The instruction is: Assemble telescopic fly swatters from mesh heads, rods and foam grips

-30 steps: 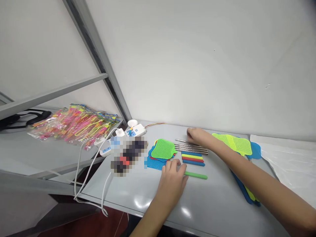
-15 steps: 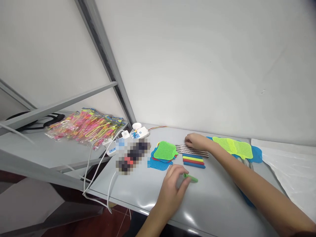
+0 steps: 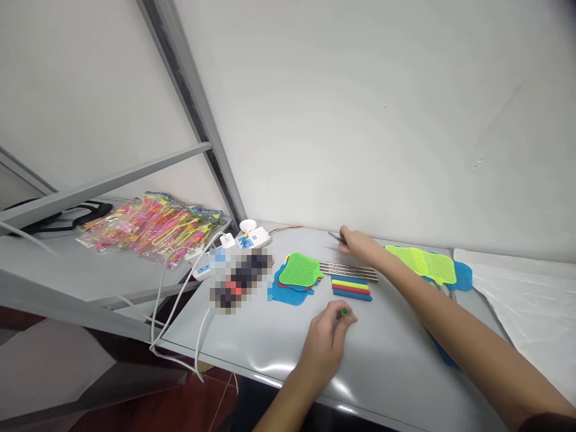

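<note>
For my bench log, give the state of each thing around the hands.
Hollow green plastic tube: in the left hand, open end showing.
Thin silver metal rod: in the right hand, tip showing.
Other silver metal rods: lying side by side.
Blue, yellow and red plastic tubes: lying in a row.
Green perforated plastic paddle: lying atop others.
Yellow perforated plastic paddles: lying flat.

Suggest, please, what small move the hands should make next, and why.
Probably bring the metal rod in the right hand toward the hollow green handle: the left hand holds that handle with its open end showing, and the rod is apart from it.
</note>
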Tool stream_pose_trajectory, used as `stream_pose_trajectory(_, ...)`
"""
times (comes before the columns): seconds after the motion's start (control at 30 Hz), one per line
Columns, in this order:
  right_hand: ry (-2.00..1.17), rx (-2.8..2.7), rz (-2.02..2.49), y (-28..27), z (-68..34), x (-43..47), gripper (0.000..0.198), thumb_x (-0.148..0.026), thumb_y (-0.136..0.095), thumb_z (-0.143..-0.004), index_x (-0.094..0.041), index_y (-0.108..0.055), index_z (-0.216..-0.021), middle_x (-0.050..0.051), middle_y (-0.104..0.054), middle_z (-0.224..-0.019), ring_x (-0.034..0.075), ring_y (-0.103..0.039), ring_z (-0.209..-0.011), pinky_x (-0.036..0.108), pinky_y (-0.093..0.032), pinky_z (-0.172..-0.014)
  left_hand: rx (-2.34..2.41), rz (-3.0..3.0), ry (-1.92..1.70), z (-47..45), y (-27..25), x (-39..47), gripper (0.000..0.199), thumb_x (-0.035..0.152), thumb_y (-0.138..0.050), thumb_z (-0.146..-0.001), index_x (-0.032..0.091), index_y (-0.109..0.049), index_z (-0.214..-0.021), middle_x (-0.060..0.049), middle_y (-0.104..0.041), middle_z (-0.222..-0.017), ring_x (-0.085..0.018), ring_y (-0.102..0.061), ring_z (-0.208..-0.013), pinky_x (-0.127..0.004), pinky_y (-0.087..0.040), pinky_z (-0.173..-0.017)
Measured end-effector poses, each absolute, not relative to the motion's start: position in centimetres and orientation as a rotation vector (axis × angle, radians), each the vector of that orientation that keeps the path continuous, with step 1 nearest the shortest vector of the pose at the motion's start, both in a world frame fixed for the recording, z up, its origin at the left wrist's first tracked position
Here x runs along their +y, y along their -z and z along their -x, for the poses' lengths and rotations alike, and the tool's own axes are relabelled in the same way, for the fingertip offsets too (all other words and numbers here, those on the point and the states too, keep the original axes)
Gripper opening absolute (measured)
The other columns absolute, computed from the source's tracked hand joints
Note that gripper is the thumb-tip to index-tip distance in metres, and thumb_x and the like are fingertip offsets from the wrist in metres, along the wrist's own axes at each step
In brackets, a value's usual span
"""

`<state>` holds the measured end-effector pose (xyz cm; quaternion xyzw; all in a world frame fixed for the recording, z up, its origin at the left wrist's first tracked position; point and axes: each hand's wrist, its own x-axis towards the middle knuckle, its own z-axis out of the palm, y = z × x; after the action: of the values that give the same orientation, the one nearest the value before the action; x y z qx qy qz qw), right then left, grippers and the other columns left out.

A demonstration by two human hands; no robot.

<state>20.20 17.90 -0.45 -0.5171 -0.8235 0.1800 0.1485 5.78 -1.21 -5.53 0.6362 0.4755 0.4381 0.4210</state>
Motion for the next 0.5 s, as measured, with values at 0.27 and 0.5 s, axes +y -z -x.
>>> stream_pose_trajectory(0.27,-1.035,-1.194,0.743,-6.2,-18.5,6.8,0.013,-0.015,-0.039,-0.086,-0.027,-0.037,-0.089,-0.011,-0.017,-0.053,0.009,-0.017,-0.04,0.019,-0.023,-0.038,1.145,-1.641,-1.067,-5.9,5.8,-1.2,0.018,0.024,-0.04,-0.098,0.022,-0.058,-0.099,-0.003,-0.067,-0.094,-0.017,-0.06,-0.088,-0.028,-0.044,-0.081)
stream_pose_trajectory(0.5,-1.306,-0.944,0.525,-4.0,-16.4,3.3,0.015,-0.012,-0.044,-0.085,-0.023,-0.051,-0.078,-0.011,-0.022,-0.046,0.007,-0.015,-0.039,0.02,-0.017,-0.038,1.111,-1.698,-1.039,-5.7,6.1,-1.1,0.019,0.018,-0.038,-0.097,0.021,-0.055,-0.106,-0.004,-0.066,-0.099,-0.017,-0.06,-0.091,-0.027,-0.043,-0.081)
